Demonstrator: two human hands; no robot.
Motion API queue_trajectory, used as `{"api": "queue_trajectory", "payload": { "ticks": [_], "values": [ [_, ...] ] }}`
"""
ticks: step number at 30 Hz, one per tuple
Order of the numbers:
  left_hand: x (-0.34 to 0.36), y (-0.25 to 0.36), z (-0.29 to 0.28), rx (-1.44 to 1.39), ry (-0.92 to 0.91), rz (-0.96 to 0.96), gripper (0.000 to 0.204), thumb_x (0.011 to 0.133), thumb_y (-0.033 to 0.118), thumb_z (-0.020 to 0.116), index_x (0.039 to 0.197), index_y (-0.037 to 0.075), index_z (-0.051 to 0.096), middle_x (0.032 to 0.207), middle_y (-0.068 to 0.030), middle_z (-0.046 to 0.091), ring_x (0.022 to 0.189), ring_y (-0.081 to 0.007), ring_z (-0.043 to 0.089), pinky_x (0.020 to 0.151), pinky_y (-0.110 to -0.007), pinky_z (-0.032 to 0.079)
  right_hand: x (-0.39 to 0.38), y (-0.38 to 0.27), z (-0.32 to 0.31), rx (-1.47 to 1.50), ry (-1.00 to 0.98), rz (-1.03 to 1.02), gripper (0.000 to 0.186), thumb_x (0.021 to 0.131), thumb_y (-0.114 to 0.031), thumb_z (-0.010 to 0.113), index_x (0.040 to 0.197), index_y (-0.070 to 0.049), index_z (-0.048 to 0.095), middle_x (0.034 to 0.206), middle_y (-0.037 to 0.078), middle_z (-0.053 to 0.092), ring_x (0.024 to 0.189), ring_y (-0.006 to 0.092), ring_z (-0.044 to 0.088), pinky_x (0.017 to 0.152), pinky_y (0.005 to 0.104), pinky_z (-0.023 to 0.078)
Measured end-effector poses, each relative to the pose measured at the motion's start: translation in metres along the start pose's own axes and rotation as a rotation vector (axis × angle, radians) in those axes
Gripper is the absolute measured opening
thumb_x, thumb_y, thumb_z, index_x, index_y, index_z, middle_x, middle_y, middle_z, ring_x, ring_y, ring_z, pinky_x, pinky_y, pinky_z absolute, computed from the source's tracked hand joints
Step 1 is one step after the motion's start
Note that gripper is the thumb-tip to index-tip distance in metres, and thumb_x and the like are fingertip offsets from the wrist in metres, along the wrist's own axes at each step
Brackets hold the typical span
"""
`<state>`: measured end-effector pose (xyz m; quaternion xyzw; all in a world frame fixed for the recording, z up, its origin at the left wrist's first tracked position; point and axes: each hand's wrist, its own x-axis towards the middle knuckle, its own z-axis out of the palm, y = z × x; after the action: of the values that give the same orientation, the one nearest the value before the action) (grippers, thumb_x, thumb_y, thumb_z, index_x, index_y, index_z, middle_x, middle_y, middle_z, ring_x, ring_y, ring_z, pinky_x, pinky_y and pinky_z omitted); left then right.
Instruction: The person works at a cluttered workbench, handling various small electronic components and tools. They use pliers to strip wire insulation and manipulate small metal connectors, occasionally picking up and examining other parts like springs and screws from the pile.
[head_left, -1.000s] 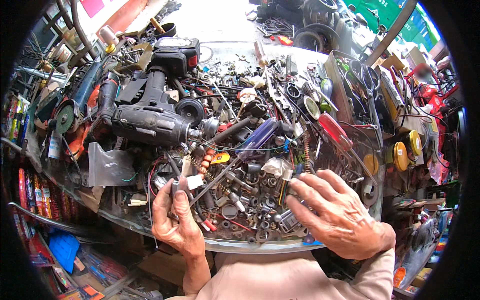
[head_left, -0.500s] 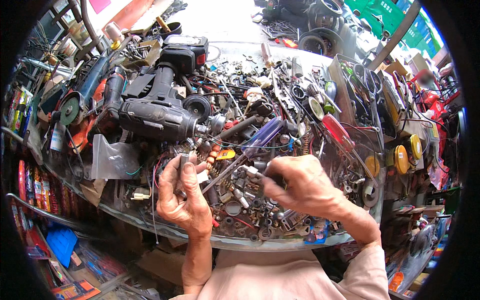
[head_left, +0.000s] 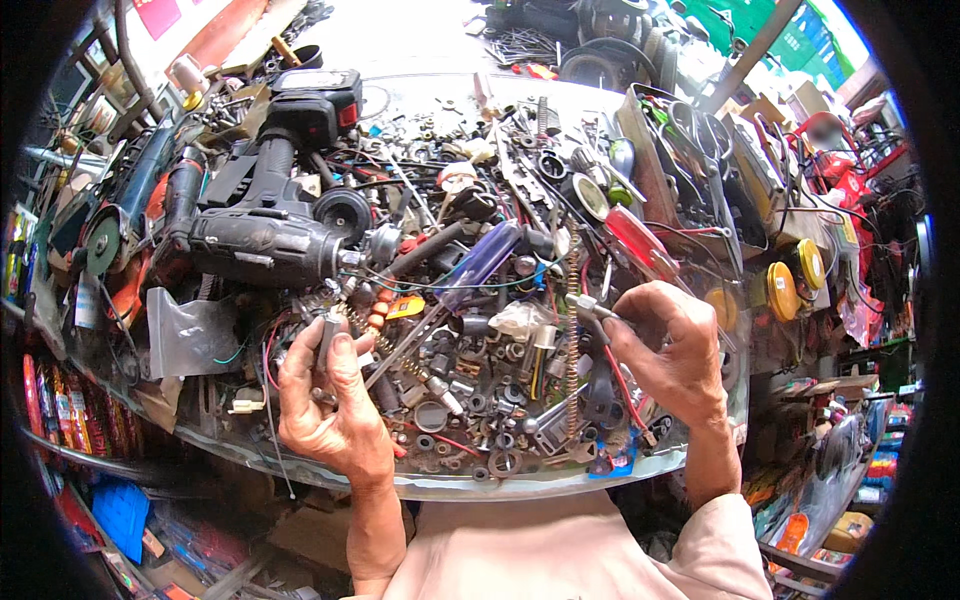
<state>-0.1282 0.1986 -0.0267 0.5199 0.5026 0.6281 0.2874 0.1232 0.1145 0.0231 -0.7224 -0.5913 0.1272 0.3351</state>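
Between the thumb and fingers of my left hand (head_left: 340, 420) is a small grey metal cylinder (head_left: 328, 338), held upright above the front left of the cluttered bench. My right hand (head_left: 675, 350) is farther right, pinching a short silver metal fitting (head_left: 592, 307) that points left. Just left of that fitting a long thin coil spring (head_left: 573, 350) lies over the loose parts. A screwdriver with a clear blue handle (head_left: 480, 265) lies between my hands, its shaft slanting toward my left hand. Beyond my right hand rests a red-handled screwdriver (head_left: 640, 243).
A black cordless power tool (head_left: 265, 240) lies at the left, near an angle grinder (head_left: 110, 235) and a clear plastic bag (head_left: 190, 335). Small metal parts cover the bench up to its glass edge (head_left: 470, 488). A metal tray (head_left: 650, 160) of tools and yellow-lidded jars (head_left: 783, 290) stand at right.
My right hand has moved right, away from my left hand, uncovering small parts and the long spring. My left hand keeps its grip on the cylinder. The whole view has shifted somewhat.
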Motion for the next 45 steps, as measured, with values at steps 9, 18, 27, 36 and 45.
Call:
{"api": "queue_trajectory", "payload": {
  "ticks": [9,18,27,36,45],
  "values": [
    [-0.002,-0.001,0.002,-0.011,-0.036,0.010,0.025,0.100,0.009,0.062,0.120,-0.006,0.063,0.098,-0.0153,0.071,0.070,-0.0162,0.069,0.069,-0.027,0.056,-0.006,0.011,0.007,-0.261,0.153,-0.021,0.015,0.083,-0.012,0.075,0.093,-0.004,0.068,0.085,0.012,0.068,0.079,0.0309,0.068,0.073,0.0392,0.053],
    [-0.002,-0.003,-0.003,-0.058,-0.018,-0.066,0.033,0.106,0.020,0.053,0.127,-0.005,0.058,0.084,-0.0152,0.070,0.053,-0.0111,0.060,0.048,-0.021,0.048,-0.003,-0.030,0.017,-0.346,0.074,-0.330,0.016,0.080,-0.011,0.074,0.093,-0.007,0.067,0.095,0.008,0.065,0.084,0.0284,0.064,0.068,0.0377,0.055],
    [0.000,-0.005,-0.005,-0.002,-0.018,-0.030,0.030,0.103,0.015,0.057,0.125,-0.005,0.059,0.080,-0.0130,0.070,0.054,-0.0081,0.057,0.044,-0.018,0.045,-0.020,-0.020,0.026,-0.498,-0.158,-0.272,0.032,0.073,-0.010,0.070,0.105,-0.007,0.066,0.102,0.012,0.057,0.092,0.0305,0.061,0.063,0.0392,0.054],
    [-0.002,-0.004,-0.004,0.007,-0.018,-0.025,0.029,0.103,0.014,0.058,0.124,-0.005,0.060,0.082,-0.0119,0.070,0.054,-0.0078,0.057,0.045,-0.018,0.044,-0.027,-0.033,0.031,-0.417,-0.089,-0.223,0.015,0.080,-0.013,0.076,0.091,-0.008,0.068,0.088,0.008,0.059,0.081,0.0282,0.062,0.062,0.0402,0.052],
    [-0.001,-0.004,-0.005,-0.003,-0.023,-0.041,0.029,0.102,0.015,0.059,0.124,-0.005,0.060,0.082,-0.0117,0.070,0.054,-0.0077,0.057,0.046,-0.018,0.044,-0.034,-0.036,0.066,-0.164,-0.280,-0.258,0.018,0.084,-0.017,0.073,0.092,-0.004,0.063,0.087,0.011,0.056,0.079,0.0292,0.062,0.064,0.0398,0.050]
  ]
}}
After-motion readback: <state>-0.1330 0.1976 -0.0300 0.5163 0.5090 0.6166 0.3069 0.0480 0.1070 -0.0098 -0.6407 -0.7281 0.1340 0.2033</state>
